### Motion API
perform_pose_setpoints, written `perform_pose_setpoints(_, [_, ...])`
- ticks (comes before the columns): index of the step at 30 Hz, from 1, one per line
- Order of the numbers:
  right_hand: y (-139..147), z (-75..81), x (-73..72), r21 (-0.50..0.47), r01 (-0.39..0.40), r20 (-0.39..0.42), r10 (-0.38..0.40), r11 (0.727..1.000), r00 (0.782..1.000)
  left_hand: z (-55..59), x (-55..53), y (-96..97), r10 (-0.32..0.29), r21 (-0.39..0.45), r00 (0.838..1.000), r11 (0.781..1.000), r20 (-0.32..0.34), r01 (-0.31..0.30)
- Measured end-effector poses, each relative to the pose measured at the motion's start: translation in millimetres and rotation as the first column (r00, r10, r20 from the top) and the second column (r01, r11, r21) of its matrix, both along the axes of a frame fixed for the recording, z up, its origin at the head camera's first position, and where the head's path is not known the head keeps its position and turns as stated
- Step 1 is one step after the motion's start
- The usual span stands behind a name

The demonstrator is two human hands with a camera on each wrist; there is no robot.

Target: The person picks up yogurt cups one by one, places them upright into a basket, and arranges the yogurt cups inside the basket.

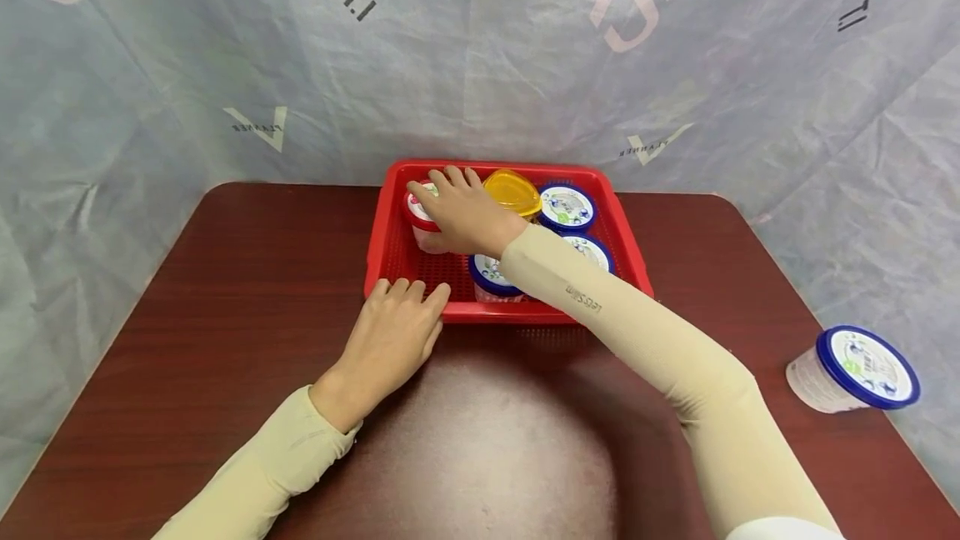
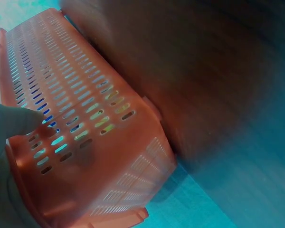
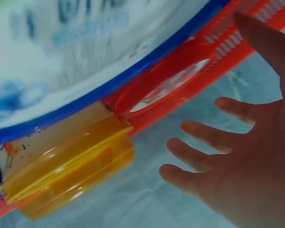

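Observation:
A red perforated basket [image 1: 633,261] stands at the back of the table. My left hand [image 1: 390,344] grips its front left rim, fingers over the edge; in the left wrist view the thumb [image 2: 21,121] lies against the outer wall. Over the basket's left part reaches my right hand [image 1: 468,211], beside a tub with a red lid [image 1: 429,240]. The right wrist view shows that hand's fingers spread, with nothing held. Inside the basket also sit a container with a yellow lid [image 1: 513,192] and blue-lidded tubs [image 1: 566,207], one partly hidden by my right forearm.
Another blue-lidded tub [image 1: 855,369] stands at the table's right edge, outside the basket. The dark red wooden table [image 1: 247,273] meets a grey printed cloth [image 1: 465,65] behind and at both sides.

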State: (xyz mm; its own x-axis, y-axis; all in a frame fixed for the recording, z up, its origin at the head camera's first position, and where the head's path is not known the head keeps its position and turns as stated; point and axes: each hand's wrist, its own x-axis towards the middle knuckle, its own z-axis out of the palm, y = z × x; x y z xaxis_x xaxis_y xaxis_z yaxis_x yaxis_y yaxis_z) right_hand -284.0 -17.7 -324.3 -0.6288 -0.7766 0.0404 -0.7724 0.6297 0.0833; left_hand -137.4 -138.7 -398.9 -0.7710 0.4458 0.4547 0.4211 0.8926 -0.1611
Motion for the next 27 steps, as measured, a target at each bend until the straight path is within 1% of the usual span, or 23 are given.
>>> perform_pose_setpoints(2, [7, -0.4, 9.4, -0.024, -0.03, -0.055, 0.029, 0.999, 0.998, 0.2, 0.1, -0.2, 0.002, 0.002, 1.0, 1.0, 0.001, -0.002])
perform_pose_setpoints(5, [15, -3.1, 21.2, -0.061, -0.069, -0.102, 0.062, 0.996, 0.993, 0.0, 1.0, -0.6, 0.007, 0.001, 1.0, 1.0, 0.004, -0.007])
perform_pose_setpoints(8, [23, -1.5, 30.8, -0.071, -0.059, -0.082, 0.053, 0.996, 0.995, -0.2, 1.9, -0.5, 0.011, 0.001, 1.0, 1.0, 0.009, -0.011])
perform_pose_setpoints(11, [29, 4.4, 38.2, -0.088, -0.044, -0.075, 0.037, 0.995, 0.996, -0.7, 2.2, -0.2, 0.014, 0.004, 1.0, 1.0, 0.016, -0.014])
perform_pose_setpoints(14, [35, 9.0, 45.3, -0.095, -0.04, -0.093, 0.031, 0.995, 0.995, -0.6, 2.2, -0.3, 0.011, 0.002, 1.0, 1.0, 0.023, -0.012])
perform_pose_setpoints(21, [46, 12.1, 63.7, -0.129, -0.091, -0.159, 0.07, 0.987, 0.985, 1.1, -0.6, 0.6, 0.001, 0.001, 1.0, 1.0, 0.008, -0.001])
perform_pose_setpoints(27, [56, 8.9, 80.2, -0.148, -0.107, -0.166, 0.082, 0.983, 0.983, 0.8, -1.5, 3.3, -0.008, 0.007, 1.0, 1.0, -0.015, 0.008])
